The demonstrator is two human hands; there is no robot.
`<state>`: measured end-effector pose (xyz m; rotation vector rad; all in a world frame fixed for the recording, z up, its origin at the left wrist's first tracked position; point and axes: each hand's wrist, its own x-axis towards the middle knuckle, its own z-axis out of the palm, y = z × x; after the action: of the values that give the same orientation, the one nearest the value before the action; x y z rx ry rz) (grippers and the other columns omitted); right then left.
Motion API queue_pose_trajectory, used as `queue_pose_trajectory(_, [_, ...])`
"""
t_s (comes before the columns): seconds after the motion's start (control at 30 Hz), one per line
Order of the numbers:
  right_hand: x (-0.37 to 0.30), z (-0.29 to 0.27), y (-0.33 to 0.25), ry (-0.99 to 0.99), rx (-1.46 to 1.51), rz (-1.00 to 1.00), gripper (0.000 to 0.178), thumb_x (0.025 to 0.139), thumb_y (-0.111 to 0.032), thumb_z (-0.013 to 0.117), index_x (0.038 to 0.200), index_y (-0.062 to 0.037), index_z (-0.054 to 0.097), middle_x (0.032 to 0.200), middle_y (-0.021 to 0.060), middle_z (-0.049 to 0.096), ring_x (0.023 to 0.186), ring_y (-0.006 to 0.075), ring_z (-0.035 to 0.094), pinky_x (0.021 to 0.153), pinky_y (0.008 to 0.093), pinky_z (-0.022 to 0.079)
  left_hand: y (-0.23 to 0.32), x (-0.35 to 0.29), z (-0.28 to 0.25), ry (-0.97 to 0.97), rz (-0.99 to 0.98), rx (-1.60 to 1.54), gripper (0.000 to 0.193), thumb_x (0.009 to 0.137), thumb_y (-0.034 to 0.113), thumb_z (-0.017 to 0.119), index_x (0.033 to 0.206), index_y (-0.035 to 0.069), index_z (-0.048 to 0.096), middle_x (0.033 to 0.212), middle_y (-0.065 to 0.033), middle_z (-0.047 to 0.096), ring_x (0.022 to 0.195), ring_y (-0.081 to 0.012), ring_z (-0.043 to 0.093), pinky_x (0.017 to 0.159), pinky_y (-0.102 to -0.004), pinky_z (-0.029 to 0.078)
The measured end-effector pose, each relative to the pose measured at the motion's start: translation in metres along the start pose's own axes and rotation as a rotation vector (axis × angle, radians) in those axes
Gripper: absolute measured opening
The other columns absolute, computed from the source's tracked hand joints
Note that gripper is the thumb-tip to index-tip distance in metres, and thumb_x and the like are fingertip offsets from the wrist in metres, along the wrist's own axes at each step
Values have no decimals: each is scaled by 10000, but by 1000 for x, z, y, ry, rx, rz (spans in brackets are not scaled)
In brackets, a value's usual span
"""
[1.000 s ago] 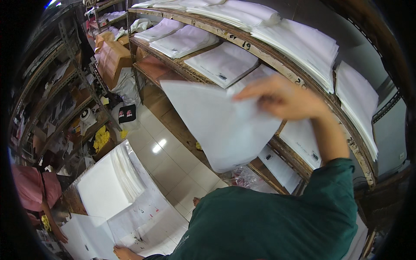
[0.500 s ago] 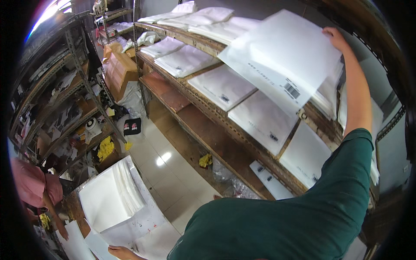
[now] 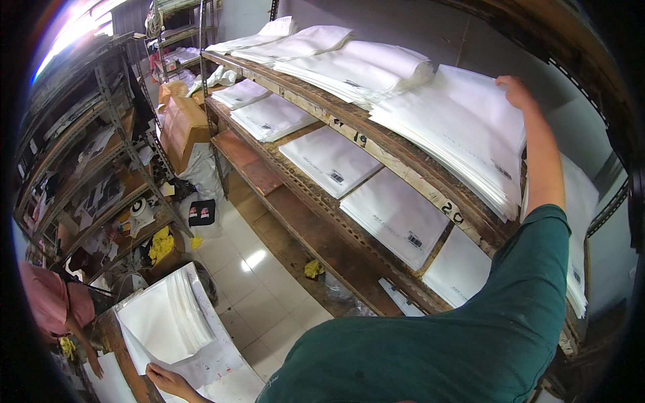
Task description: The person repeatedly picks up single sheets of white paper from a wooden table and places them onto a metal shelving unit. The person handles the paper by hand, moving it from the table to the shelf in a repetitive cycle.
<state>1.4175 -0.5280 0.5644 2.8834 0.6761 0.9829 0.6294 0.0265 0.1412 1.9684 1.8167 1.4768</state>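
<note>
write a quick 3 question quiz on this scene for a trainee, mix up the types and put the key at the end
1. True or false: the person's right hand is at a corner of a white sheet stack on the rack's upper shelf.

2. Which is nearest the person's left hand?
a) the brown carton
b) the white sheets on the table
c) the yellow cloths

3. Fill in the colour: the co-worker's top is ____.

Key: 1 true; 2 b; 3 pink.
</note>
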Motion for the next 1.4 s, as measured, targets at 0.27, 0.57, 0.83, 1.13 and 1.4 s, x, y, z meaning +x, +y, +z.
queue_pose_trajectory(0.27, [-9, -5, -3, 10, 4, 157, 370, 718, 78, 428, 980, -71, 642, 1103, 158, 576, 1096, 301, 506, 963, 335, 374, 86, 2, 11, -71, 20, -345, 257, 951, 204, 433, 901, -42, 489, 800, -79, 492, 738, -152, 435, 691, -250, 381])
queue_pose_trajectory(0.57, [-16, -1, -16, -14, 6, 165, 376, 715, 76, 438, 976, -112, 634, 1145, 105, 556, 1134, 269, 476, 979, 334, 356, 122, -2, 5, -333, -28, -539, 172, 873, 118, 471, 946, -36, 491, 845, -72, 490, 799, -147, 435, 759, -251, 364])
queue_pose_trajectory(0.83, [15, -52, -127, 3, -88, -58, 339, 702, -11, 474, 980, -152, 608, 1180, 46, 529, 1174, 243, 435, 985, 354, 350, 174, 22, -5, -689, 44, -832, 409, 687, -28, 449, 1085, -54, 534, 983, -93, 553, 921, -164, 503, 880, -258, 355])
queue_pose_trajectory(1.13, [-72, -114, -500, -320, 520, -729, 400, 834, -286, 559, 1207, -149, 518, 1077, 158, 603, 960, 293, 586, 853, 378, 449, 229, 65, 41, -867, 48, -1091, 400, 707, -133, 596, 975, 83, 391, 853, -64, 574, 762, -103, 544, 674, -215, 445])
queue_pose_trajectory(1.4, [-287, 32, -616, -513, 977, -733, 376, 871, -417, 441, 993, -111, 624, 792, 145, 632, 781, 323, 605, 663, 403, 453, 235, -25, 103, -662, 252, -771, 198, 761, 92, 614, 917, 58, 498, 787, -88, 599, 759, -214, 603, 680, -330, 460])
